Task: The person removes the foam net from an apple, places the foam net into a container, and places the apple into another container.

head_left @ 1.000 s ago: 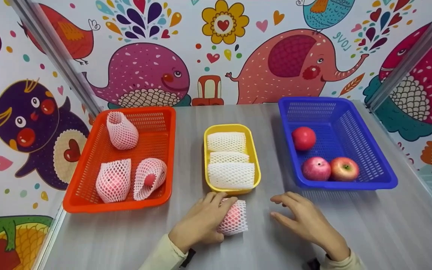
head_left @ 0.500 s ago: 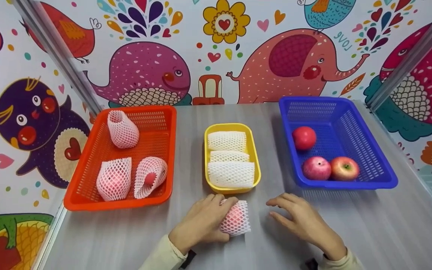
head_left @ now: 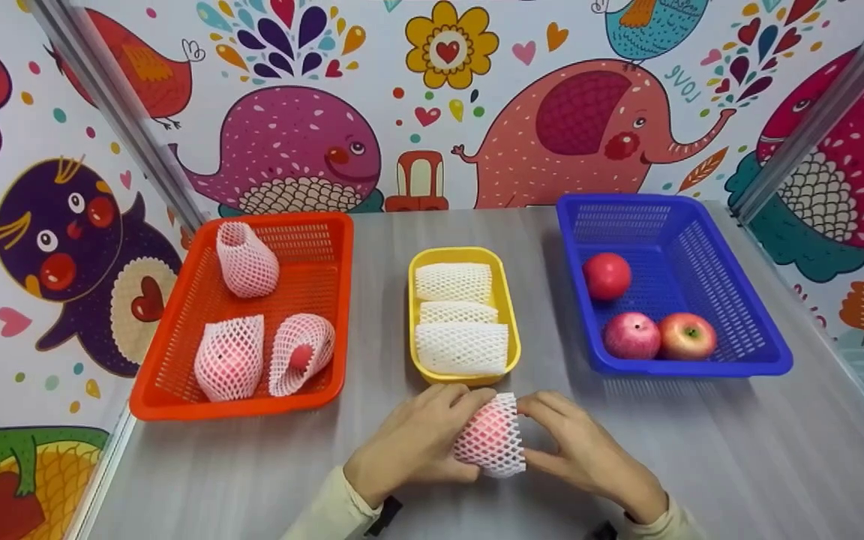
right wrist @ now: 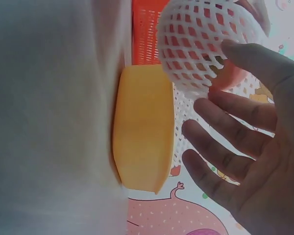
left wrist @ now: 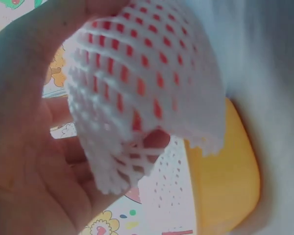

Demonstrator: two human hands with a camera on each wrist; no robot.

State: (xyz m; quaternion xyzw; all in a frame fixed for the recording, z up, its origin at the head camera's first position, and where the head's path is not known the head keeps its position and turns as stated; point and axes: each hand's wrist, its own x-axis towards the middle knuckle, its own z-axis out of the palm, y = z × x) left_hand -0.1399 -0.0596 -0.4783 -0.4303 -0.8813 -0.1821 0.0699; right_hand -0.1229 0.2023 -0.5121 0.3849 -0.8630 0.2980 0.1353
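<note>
My left hand grips an apple in a white foam net, just in front of the yellow basket. Its fingers lie over the far side and the thumb is at the near side. Red skin shows through the mesh in the left wrist view, and the net's end hangs loose past the fruit. My right hand is at the net's right end, thumb and forefinger spread at its edge. In the right wrist view the thumb overlaps the net's rim while the other fingers are loosely bent below.
A yellow basket holds several white foam nets. To the left, a red basket contains three netted fruits. Three bare fruits lie in the blue basket on the right. Patterned walls border the grey table.
The left hand has brought the netted apple a little to the right and turned it slightly. My right hand has moved left, from apart to the net's edge. The baskets stay put.
</note>
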